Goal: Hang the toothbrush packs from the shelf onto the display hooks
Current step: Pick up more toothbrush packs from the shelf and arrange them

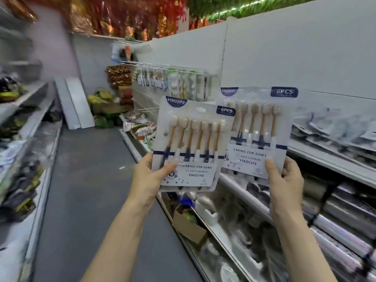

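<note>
Two YIKOJIFE toothbrush packs [193,143], "6PCS", "CARING FOR GUMS", left hand [148,176], right hand [284,178]

Hanging packs [173,82] at upper centre are blurred, print unreadable; shelf goods [335,127] at right are smeared beyond recognition.

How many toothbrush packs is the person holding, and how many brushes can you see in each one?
Toothbrush packs held: 2, the left pack in the left hand and the right pack in the right hand
Brushes in left pack: 6
Brushes in right pack: 6
Total brushes: 12
</note>
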